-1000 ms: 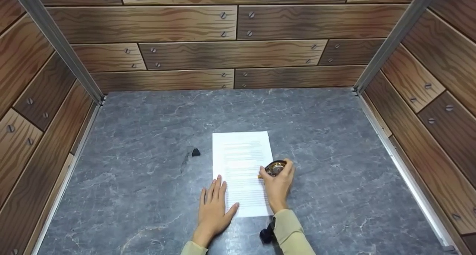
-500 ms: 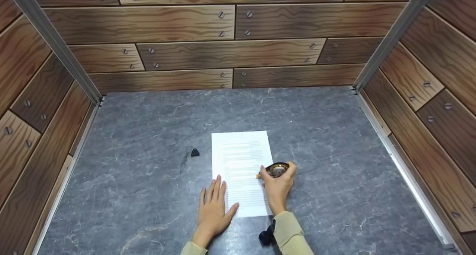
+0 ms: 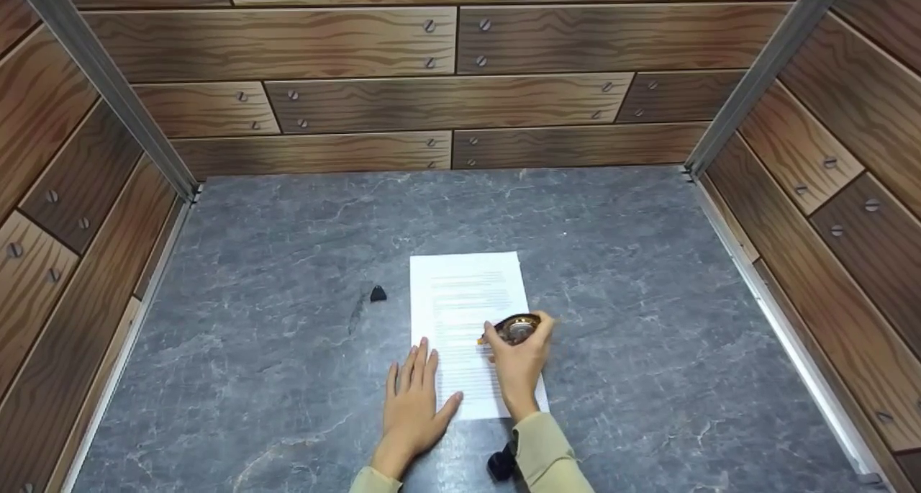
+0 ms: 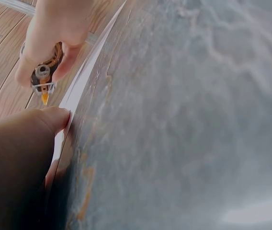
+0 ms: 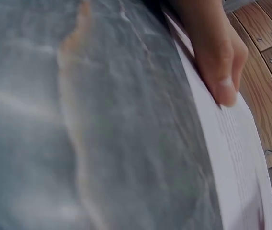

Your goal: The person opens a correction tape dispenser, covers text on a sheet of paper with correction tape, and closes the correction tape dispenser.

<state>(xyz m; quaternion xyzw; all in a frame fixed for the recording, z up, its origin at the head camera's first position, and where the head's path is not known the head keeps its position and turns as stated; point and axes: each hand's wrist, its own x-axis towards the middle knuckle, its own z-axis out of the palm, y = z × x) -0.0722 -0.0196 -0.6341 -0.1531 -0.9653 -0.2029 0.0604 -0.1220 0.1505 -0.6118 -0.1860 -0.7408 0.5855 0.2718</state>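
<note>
A printed sheet of paper (image 3: pixel 468 277) lies on the grey marbled table. My left hand (image 3: pixel 414 406) rests flat on the sheet's lower left edge, fingers extended and thumb spread. With its thumb and fingers, my right hand (image 3: pixel 522 367) grips a correction tape (image 3: pixel 519 327) over the right part of the printed lines. The correction tape has a dark see-through body and an orange tip (image 4: pixel 45 97), which points down in the left wrist view. Whether that tip touches the paper is unclear. In the right wrist view, the left thumb (image 5: pixel 224 91) presses on the sheet.
A small black cap-like piece (image 3: pixel 378 294) lies on the table left of the paper, beside a dark smudge. Wood-patterned walls (image 3: pixel 360 104) enclose the table at the back and both sides. A dark rounded device (image 3: pixel 501 464) sits at the right wrist.
My right hand has shifted left with the correction tape, further over the paper, after a slight shift earlier. The left hand and the sheet have stayed put.
</note>
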